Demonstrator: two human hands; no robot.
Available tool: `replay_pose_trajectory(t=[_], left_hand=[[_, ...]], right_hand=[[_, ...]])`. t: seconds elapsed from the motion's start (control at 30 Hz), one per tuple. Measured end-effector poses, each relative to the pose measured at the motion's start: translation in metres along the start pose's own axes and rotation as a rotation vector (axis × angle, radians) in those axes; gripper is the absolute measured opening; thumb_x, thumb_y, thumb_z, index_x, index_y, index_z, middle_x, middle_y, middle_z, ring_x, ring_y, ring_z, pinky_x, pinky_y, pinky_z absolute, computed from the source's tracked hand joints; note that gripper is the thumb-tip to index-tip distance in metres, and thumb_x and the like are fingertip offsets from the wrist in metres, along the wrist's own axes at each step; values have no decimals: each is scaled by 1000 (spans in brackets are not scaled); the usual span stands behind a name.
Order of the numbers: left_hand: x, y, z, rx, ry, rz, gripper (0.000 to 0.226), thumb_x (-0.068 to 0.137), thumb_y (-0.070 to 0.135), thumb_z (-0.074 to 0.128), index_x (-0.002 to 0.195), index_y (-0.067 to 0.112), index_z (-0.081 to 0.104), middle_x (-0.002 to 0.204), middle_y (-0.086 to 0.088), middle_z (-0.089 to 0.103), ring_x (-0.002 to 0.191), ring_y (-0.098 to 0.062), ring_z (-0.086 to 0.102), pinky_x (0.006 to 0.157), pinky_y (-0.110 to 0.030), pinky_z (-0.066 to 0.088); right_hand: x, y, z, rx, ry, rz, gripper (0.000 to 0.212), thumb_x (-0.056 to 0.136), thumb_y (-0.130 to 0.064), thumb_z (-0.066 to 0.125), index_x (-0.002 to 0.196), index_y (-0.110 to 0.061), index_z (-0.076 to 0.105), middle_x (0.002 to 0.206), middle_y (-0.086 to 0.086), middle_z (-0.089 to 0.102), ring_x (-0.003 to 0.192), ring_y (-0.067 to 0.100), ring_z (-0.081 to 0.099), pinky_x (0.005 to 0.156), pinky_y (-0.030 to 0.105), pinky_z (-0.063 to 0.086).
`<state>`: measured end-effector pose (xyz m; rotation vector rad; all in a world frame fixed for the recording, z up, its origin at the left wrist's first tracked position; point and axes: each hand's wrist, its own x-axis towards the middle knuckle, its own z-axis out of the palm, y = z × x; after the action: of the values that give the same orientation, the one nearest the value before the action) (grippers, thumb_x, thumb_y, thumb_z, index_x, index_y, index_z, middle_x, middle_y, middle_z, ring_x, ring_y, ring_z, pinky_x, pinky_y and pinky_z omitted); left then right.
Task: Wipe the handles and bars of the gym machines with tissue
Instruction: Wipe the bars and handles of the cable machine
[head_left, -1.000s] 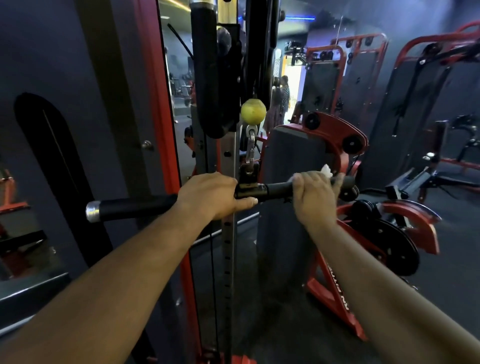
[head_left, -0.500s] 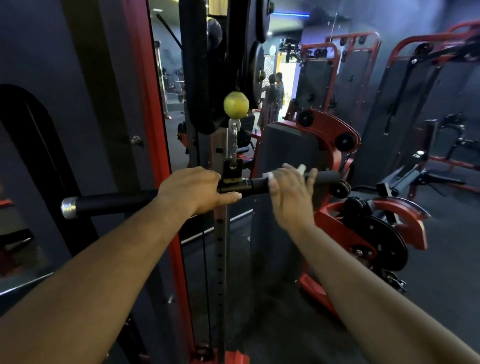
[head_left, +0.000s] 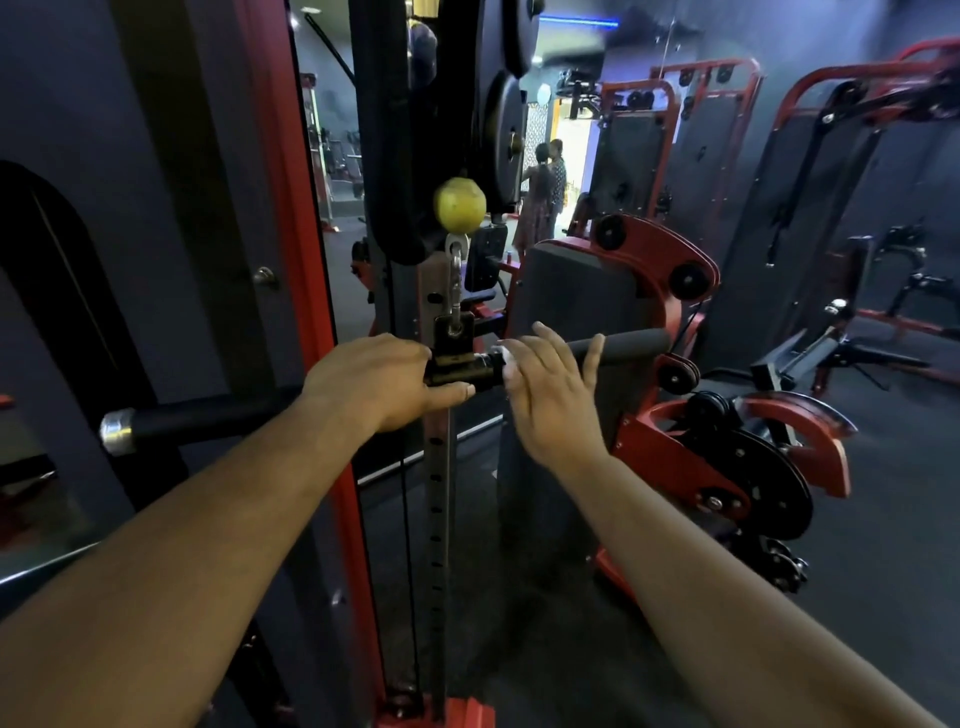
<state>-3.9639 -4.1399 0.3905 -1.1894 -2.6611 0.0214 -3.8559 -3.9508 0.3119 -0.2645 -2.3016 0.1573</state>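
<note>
Tissue (head_left: 503, 358), white, shows only as a small edge beneath the right hand (head_left: 550, 395), against the black cable bar (head_left: 618, 347) just right of the centre bracket (head_left: 454, 353). The right hand lies over the bar with fingers nearly straight and spread, pressing the tissue to the grip. The left hand (head_left: 374, 379) grasps the bar just left of the bracket, fingers wrapped over the top and thumb underneath. The bar runs roughly level, its chrome end cap (head_left: 118, 432) at far left. A carabiner (head_left: 455, 283) links the bracket to a yellow-green ball stop (head_left: 460, 205) above. A perforated upright post (head_left: 435, 493) stands behind the bar.
</note>
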Motion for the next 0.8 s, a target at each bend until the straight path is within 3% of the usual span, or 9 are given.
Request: replay_pose_trajectory(t=[0.13, 0.27, 0.33, 0.43, 0.57, 0.63, 0.8], left_hand=[[-2, -6, 0, -1, 5, 3, 65, 81, 92, 35, 96, 32, 57, 83, 7, 59, 75, -10, 58, 64, -32, 48], [-1, -4, -1, -13, 5, -7, 66, 80, 93, 37, 95, 33, 59, 83, 7, 60, 75, -11, 59, 67, -34, 52], [0, -2, -1, -19, 6, -7, 64, 81, 93, 38, 95, 33, 59, 83, 7, 60, 75, -11, 59, 67, -34, 52], [0, -1, 0, -12, 10, -8, 62, 82, 91, 39, 93, 33, 58, 83, 7, 60, 75, -10, 59, 64, -32, 49], [-1, -4, 0, -2, -4, -5, 57, 86, 87, 39, 92, 33, 54, 83, 7, 60, 75, -10, 58, 59, -30, 42], [-3, -6, 1, -14, -10, -10, 60, 85, 89, 38, 97, 32, 56, 84, 7, 60, 76, -10, 59, 62, -30, 46], [-4, -7, 2, -49, -8, -6, 64, 82, 91, 37, 97, 33, 58, 82, 7, 61, 75, -10, 60, 65, -31, 50]], right_hand=[[11, 50, -12, -99, 46, 137, 46, 108, -40, 26, 120, -23, 66, 133, 1, 64, 141, 19, 45, 119, 72, -2], [17, 89, -26, -89, 84, 386, 52, 105, -43, 20, 101, -24, 69, 124, -3, 67, 142, 18, 43, 115, 77, -2], [17, 70, -20, -70, 61, 371, 55, 105, -43, 19, 107, -25, 70, 128, -5, 66, 146, 15, 38, 118, 72, -6], [9, 10, -3, -4, 26, 164, 46, 107, -39, 25, 120, -25, 67, 134, -4, 63, 148, 14, 34, 122, 62, -10], [7, -15, 0, 18, -9, -41, 43, 109, -38, 26, 126, -26, 64, 128, -10, 64, 141, 12, 42, 121, 66, -6], [14, 5, -9, -53, -41, -36, 45, 109, -42, 23, 125, -29, 63, 124, -11, 64, 133, 11, 49, 122, 65, -6], [21, 74, -28, -138, 31, 202, 50, 107, -51, 21, 108, -28, 66, 114, -7, 66, 123, 20, 56, 118, 71, 6]])
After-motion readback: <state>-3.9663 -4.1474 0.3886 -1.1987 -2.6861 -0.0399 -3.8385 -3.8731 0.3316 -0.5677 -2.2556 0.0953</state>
